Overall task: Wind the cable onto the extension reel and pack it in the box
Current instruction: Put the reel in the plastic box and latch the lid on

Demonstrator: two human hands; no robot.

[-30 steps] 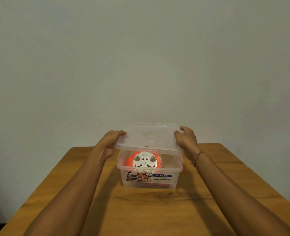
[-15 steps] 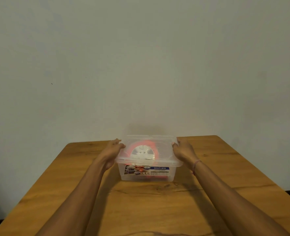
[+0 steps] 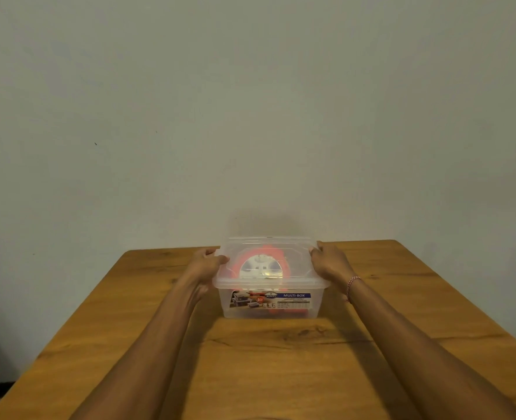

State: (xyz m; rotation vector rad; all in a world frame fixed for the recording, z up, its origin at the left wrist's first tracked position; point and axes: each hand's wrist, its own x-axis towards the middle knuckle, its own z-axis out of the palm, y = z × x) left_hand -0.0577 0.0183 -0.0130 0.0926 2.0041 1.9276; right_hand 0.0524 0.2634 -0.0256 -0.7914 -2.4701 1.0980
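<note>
Nearest the camera, two bare forearms reach forward over the table (image 3: 269, 368), a wooden top with dark grain lines, entering from about 7 and 5 o'clock and converging toward the middle. A thin red-and-white bracelet (image 3: 352, 282) circles the right wrist.

Beyond the forearms stands the box (image 3: 270, 309), a clear plastic tub near the table's far edge, at 12 o'clock from the person. Its near wall carries a label (image 3: 270, 300) reading "MULTI-BOX" on a blue band. The lid (image 3: 299, 262), also clear, lies flat on the box's rim.

The left hand (image 3: 205, 265) is at the box's 9 o'clock side, fingers curled over the lid's edge, thumb on top near the corner, gripping it. The right hand (image 3: 329, 262) mirrors it at the 3 o'clock side, fingers wrapped around the lid's edge and rim. Whether the lid is fully snapped down cannot be told.

Inside the box, seen through the lid, lies the reel (image 3: 263, 267): an orange body with a white round socket face turned up and toward the camera. More orange shows low through the near wall, below the label. The cable itself cannot be made out separately.

Behind the table rises a plain pale wall (image 3: 250, 116), with a faint shadow of the box just above the lid.
</note>
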